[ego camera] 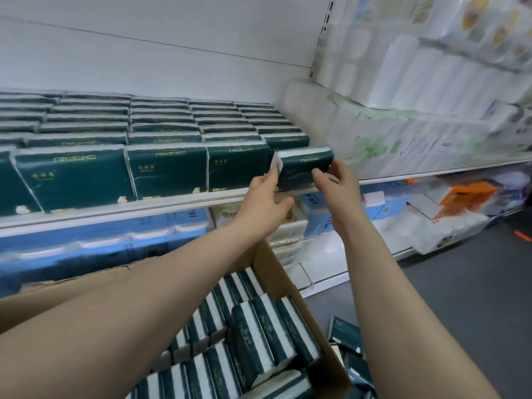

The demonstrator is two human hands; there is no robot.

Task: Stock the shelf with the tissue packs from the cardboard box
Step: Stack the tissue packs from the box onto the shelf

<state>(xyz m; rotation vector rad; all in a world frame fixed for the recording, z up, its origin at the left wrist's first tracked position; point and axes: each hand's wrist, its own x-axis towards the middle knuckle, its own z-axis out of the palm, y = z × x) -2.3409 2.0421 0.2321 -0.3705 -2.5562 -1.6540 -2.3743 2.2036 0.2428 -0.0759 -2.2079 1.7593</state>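
A dark green tissue pack stands at the front right end of the shelf, beside rows of matching green packs. My left hand pinches its left edge. My right hand grips its right side with curled fingers. Below my arms, the open cardboard box holds several more green packs standing on edge.
White toilet-roll bundles fill the shelf to the right of the held pack. Blue tissue packs sit on the shelf below. A few loose green packs lie on the grey floor beside the box. Orange and white packs sit lower right.
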